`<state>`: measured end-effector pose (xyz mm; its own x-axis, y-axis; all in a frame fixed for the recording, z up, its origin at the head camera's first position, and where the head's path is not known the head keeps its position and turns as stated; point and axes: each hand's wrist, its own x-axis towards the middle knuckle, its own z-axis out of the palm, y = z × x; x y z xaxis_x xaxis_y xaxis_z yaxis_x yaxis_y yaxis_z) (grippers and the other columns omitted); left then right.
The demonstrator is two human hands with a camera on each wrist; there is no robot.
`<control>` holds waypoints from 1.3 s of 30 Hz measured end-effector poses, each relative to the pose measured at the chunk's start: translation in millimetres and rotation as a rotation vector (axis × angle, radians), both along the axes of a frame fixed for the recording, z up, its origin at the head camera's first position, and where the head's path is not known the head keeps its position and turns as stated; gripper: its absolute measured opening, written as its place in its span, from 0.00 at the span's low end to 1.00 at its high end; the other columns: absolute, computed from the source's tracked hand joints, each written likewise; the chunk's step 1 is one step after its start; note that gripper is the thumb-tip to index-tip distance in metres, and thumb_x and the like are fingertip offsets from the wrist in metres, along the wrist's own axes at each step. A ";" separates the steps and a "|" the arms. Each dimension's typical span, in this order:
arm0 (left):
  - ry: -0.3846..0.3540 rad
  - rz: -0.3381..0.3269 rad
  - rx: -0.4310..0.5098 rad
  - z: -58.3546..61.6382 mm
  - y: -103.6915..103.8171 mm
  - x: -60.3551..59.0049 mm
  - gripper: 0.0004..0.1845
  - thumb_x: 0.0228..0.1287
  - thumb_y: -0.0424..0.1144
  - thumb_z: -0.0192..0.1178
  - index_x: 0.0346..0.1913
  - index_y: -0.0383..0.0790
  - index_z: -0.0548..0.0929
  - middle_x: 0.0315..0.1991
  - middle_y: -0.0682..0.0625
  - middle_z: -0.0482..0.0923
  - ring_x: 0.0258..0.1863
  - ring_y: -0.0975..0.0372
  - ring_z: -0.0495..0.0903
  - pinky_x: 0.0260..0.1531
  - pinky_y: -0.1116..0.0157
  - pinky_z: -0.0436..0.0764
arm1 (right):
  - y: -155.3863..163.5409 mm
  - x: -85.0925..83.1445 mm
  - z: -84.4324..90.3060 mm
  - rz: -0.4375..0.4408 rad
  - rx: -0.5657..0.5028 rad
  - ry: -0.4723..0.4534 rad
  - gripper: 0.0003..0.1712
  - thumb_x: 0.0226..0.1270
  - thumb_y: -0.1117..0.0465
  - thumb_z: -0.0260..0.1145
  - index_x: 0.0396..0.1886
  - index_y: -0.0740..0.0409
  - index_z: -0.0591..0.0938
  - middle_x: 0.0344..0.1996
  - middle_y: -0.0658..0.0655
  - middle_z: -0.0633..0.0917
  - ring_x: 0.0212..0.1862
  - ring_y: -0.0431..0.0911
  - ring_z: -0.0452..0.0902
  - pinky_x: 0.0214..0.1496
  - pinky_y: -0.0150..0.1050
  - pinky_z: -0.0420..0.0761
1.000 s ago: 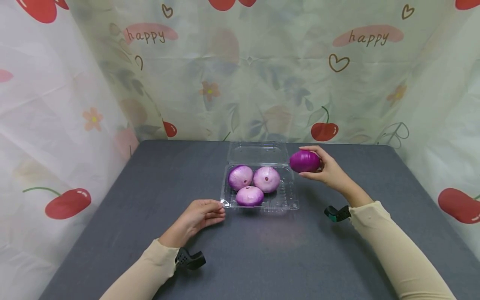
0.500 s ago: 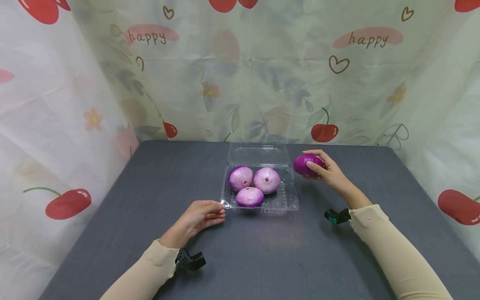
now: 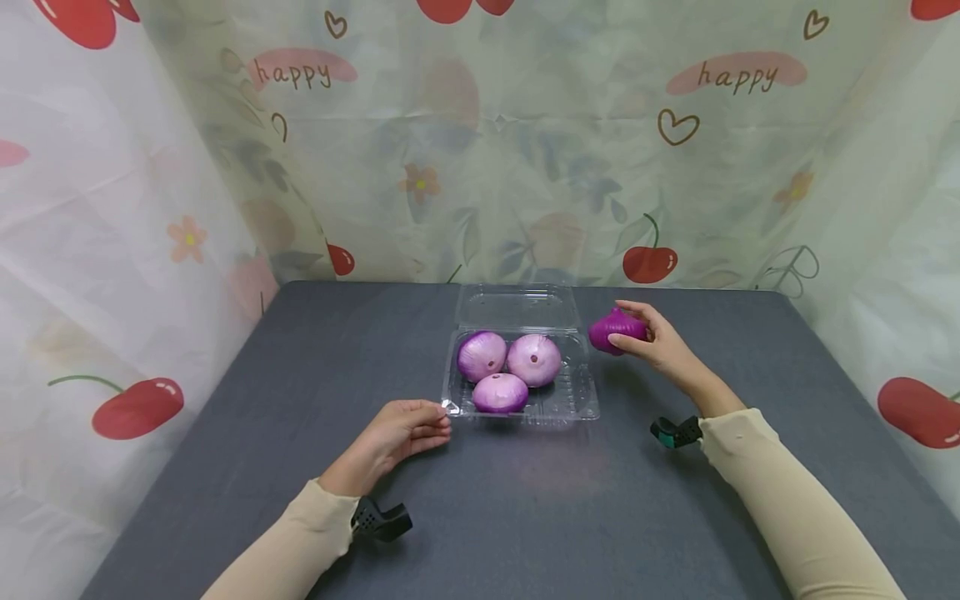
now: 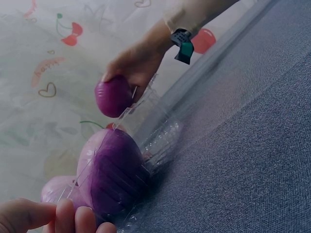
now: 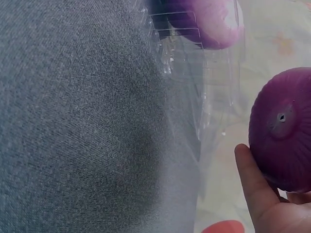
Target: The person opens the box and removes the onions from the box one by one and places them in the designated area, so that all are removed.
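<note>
Three pale purple-and-white onions sit in the clear plastic clamshell container [image 3: 576, 387]: one at back left [image 3: 480, 354], one at back right [image 3: 536, 373], one in front [image 3: 499, 400]. My left hand [image 3: 405, 432] pinches the container's front left corner between thumb and fingertips. To the right of the container and above the table, my right hand [image 3: 670, 348] grips a deep purple toy-like onion [image 3: 609, 327], its pointed tip upward. The right wrist view shows the round root mark on this onion's underside [image 5: 282, 124]. In the left wrist view, the held onion [image 4: 114, 96] is beyond the container.
The container's hinged lid [image 3: 516, 307] lies open toward the back edge of the dark grey table [image 3: 337, 358]. A printed curtain [image 3: 495, 192] hangs behind the table and along both sides. A black wrist camera [image 3: 381, 518] is strapped under the left sleeve.
The right hand has drawn slightly right, away from the container, and turned the held onion so that its tip points up. The left hand and container stay where they were.
</note>
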<state>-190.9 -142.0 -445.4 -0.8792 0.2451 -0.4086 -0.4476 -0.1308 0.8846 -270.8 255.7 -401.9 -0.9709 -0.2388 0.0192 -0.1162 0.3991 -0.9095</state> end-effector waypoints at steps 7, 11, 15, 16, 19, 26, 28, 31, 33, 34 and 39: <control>-0.005 0.010 -0.005 0.9 1.0 0.2 0.06 0.67 0.29 0.57 0.41 0.28 0.79 0.26 0.50 0.83 0.29 0.62 0.84 0.39 0.63 0.87 | 4.2 -4.5 -3.1 -0.017 0.042 0.028 0.38 0.64 0.54 0.69 0.69 0.53 0.61 0.62 0.65 0.67 0.60 0.57 0.66 0.52 0.36 0.80; -0.008 0.014 -0.011 1.6 1.3 0.2 0.06 0.67 0.29 0.57 0.42 0.27 0.79 0.26 0.50 0.83 0.29 0.62 0.84 0.39 0.63 0.87 | 2.1 -0.5 6.3 -0.018 0.036 0.044 0.39 0.63 0.57 0.69 0.69 0.55 0.60 0.60 0.66 0.68 0.59 0.57 0.66 0.48 0.31 0.79; -0.010 0.014 -0.018 0.8 0.6 -0.2 0.08 0.67 0.29 0.57 0.43 0.26 0.78 0.26 0.50 0.83 0.29 0.62 0.84 0.39 0.63 0.87 | 6.4 -6.3 1.9 -0.031 0.067 0.042 0.40 0.62 0.57 0.70 0.70 0.54 0.59 0.62 0.66 0.67 0.61 0.58 0.65 0.51 0.37 0.78; -0.011 0.014 -0.018 0.7 0.4 -0.2 0.08 0.67 0.30 0.57 0.44 0.26 0.78 0.26 0.50 0.83 0.30 0.62 0.84 0.39 0.63 0.87 | 8.6 -9.6 -2.2 -0.035 0.071 0.043 0.41 0.62 0.57 0.70 0.70 0.54 0.59 0.62 0.66 0.67 0.61 0.58 0.66 0.51 0.38 0.78; -0.011 0.013 -0.016 0.1 0.2 -0.4 0.08 0.67 0.30 0.57 0.43 0.26 0.79 0.26 0.50 0.83 0.29 0.62 0.84 0.39 0.63 0.87 | 13.0 -14.4 -7.3 -0.052 0.096 0.034 0.41 0.63 0.56 0.69 0.70 0.55 0.58 0.63 0.67 0.66 0.62 0.60 0.65 0.54 0.45 0.77; -0.011 0.010 -0.017 -0.2 -0.1 -0.8 0.09 0.67 0.30 0.57 0.45 0.25 0.78 0.26 0.49 0.83 0.30 0.62 0.85 0.40 0.62 0.87 | 22.0 -22.4 -12.4 -0.092 0.120 0.006 0.42 0.62 0.57 0.69 0.69 0.60 0.56 0.62 0.72 0.65 0.62 0.63 0.64 0.59 0.54 0.74; -0.012 0.012 -0.019 0.0 -0.1 -1.0 0.10 0.67 0.30 0.57 0.45 0.25 0.78 0.26 0.49 0.83 0.30 0.62 0.85 0.40 0.62 0.87 | 24.5 -25.9 -14.6 -0.108 0.130 -0.005 0.44 0.61 0.56 0.71 0.69 0.61 0.56 0.63 0.72 0.64 0.63 0.63 0.63 0.60 0.55 0.73; -0.014 0.015 -0.023 0.6 -0.3 -0.8 0.09 0.67 0.30 0.58 0.44 0.25 0.78 0.26 0.49 0.83 0.30 0.62 0.85 0.40 0.62 0.87 | 27.3 -30.8 -17.8 -0.125 0.150 -0.026 0.48 0.59 0.54 0.72 0.71 0.62 0.56 0.66 0.71 0.63 0.65 0.64 0.61 0.64 0.58 0.71; -0.017 0.017 -0.025 1.0 -0.1 -0.6 0.09 0.67 0.30 0.58 0.44 0.25 0.78 0.26 0.49 0.83 0.30 0.62 0.85 0.40 0.62 0.87 | 28.2 -33.4 -20.1 -0.131 0.183 -0.042 0.50 0.58 0.52 0.72 0.72 0.62 0.56 0.67 0.72 0.62 0.66 0.65 0.60 0.65 0.60 0.70; -0.018 0.018 -0.025 1.2 0.0 -0.5 0.09 0.67 0.30 0.58 0.44 0.25 0.78 0.26 0.49 0.83 0.30 0.62 0.85 0.40 0.62 0.87 | 28.6 -34.4 -21.3 -0.129 0.204 -0.048 0.50 0.58 0.51 0.72 0.73 0.63 0.56 0.68 0.72 0.61 0.66 0.65 0.60 0.65 0.60 0.70; -0.017 0.014 -0.028 1.9 0.1 0.0 0.10 0.67 0.30 0.58 0.46 0.24 0.78 0.26 0.49 0.83 0.30 0.62 0.85 0.41 0.62 0.87 | 30.2 -37.3 -30.3 -0.114 0.293 -0.084 0.53 0.56 0.47 0.73 0.74 0.61 0.57 0.68 0.72 0.61 0.66 0.66 0.59 0.65 0.62 0.71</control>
